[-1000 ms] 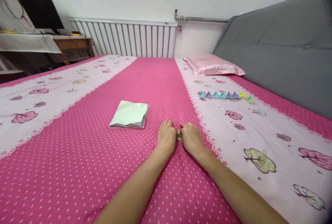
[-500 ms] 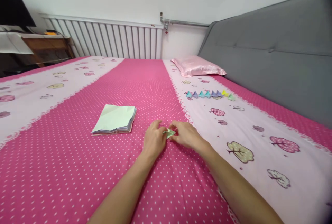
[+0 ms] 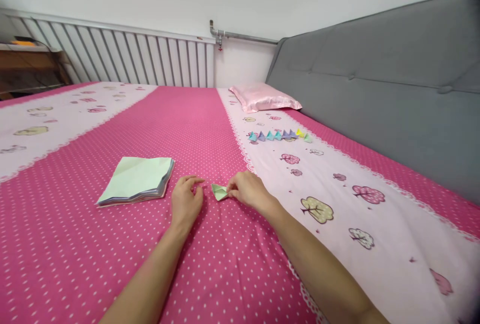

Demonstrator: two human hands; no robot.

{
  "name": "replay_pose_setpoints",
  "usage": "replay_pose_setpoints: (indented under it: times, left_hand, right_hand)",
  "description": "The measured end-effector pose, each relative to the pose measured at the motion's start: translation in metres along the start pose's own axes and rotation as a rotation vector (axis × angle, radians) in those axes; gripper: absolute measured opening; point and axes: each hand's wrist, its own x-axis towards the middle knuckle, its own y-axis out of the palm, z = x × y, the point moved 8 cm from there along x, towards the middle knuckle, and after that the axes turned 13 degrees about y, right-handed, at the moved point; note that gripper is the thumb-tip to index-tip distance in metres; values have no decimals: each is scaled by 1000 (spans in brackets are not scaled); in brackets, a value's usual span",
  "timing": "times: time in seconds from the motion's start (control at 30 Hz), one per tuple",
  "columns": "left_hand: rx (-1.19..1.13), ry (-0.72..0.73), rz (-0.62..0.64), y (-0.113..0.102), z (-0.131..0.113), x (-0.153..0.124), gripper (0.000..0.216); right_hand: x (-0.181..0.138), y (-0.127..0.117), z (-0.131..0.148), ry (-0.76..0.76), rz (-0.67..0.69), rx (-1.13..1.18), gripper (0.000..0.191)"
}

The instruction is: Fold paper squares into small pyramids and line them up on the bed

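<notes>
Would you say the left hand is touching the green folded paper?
No, the right hand pinches the green folded paper, while the left hand is apart from it.

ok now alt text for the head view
The right hand pinches a small folded green paper; the left hand is open nearby. A stack of paper lies left on the pink bedsheet; colourful folded papers sit in a row before a pillow.

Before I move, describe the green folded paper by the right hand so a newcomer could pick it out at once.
Find the bedspread's pink dotted strip, then the gap between left hand and right hand. There sits the green folded paper, its right corner at the right hand's fingers. Unlike the flat paper stack and the row of folded pieces, it alone touches a hand.
</notes>
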Motion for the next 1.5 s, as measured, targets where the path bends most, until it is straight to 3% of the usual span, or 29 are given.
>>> replay_pose_setpoints:
  times: [0.13, 0.23, 0.53, 0.7, 1.0, 1.2, 1.5]
  left_hand:
    - [86, -1, 50, 5, 5, 0, 28]
    - [139, -13, 105, 11, 9, -1, 28]
    - [317, 82, 158, 20, -2, 3, 29]
    - [376, 109, 183, 21, -10, 3, 28]
    - [389, 106, 202, 23, -6, 3, 27]
    - [368, 90, 210, 24, -4, 3, 26]
    - [350, 184, 171, 25, 0, 2, 28]
  right_hand:
    - [1, -29, -11, 0, -128, 99, 18]
    - [4, -56, -41, 41, -294, 156, 21]
    - [13, -96, -221, 487, -621, 81, 26]
    - [8, -86, -281, 675, -715, 64, 29]
    - [33, -57, -308, 724, -702, 35, 36]
    - [67, -54, -317, 687, -663, -3, 44]
    - [109, -61, -337, 745, -761, -21, 32]
